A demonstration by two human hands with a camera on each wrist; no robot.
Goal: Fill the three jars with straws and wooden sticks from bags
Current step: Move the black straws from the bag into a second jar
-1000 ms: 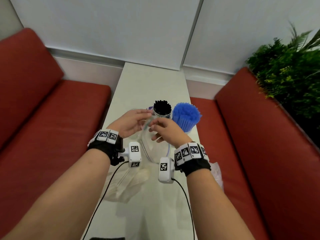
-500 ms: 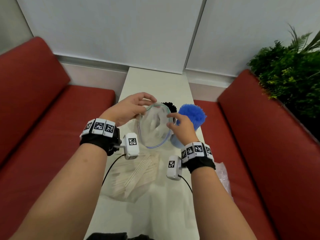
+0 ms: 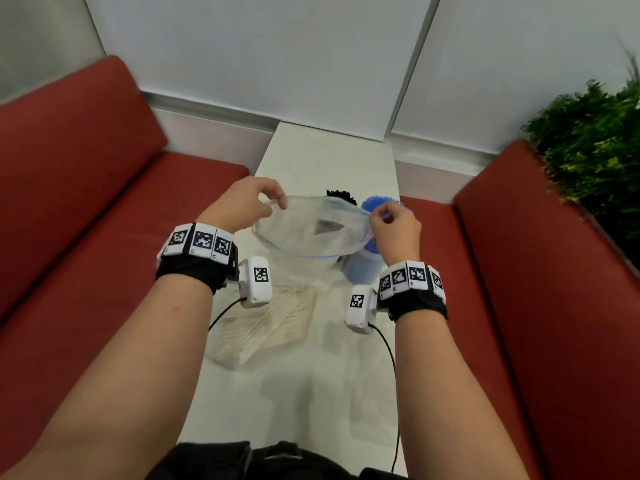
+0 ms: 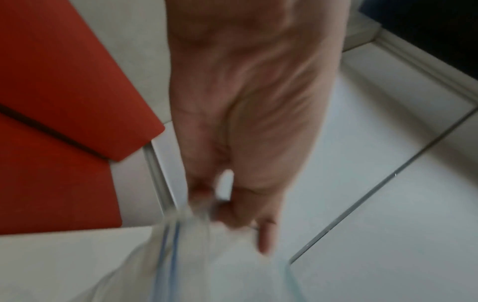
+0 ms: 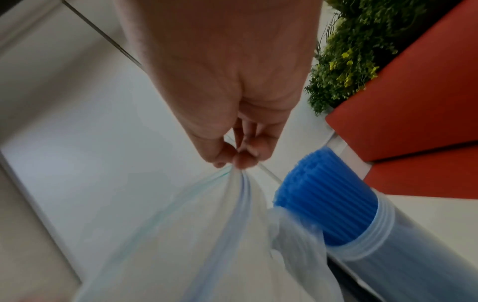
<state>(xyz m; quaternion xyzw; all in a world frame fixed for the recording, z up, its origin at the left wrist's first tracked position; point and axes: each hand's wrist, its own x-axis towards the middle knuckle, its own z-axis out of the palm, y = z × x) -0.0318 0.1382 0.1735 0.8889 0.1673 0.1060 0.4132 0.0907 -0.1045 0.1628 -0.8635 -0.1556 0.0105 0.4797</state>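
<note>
While both hands, left hand (image 3: 247, 202) and right hand (image 3: 394, 226), pinch the clear zip-top plastic bag (image 3: 308, 230) open above the white table (image 3: 325, 154), fingers curled on its rim, black-straw jar (image 3: 341, 196) and blue-straw jar (image 3: 363, 268) look filled, bagged wooden sticks (image 3: 266, 323) seemingly remain

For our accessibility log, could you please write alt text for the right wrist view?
The right hand pinches the corner of a clear zip bag above a white table. Beside it stands a clear jar packed with blue straws.
</note>
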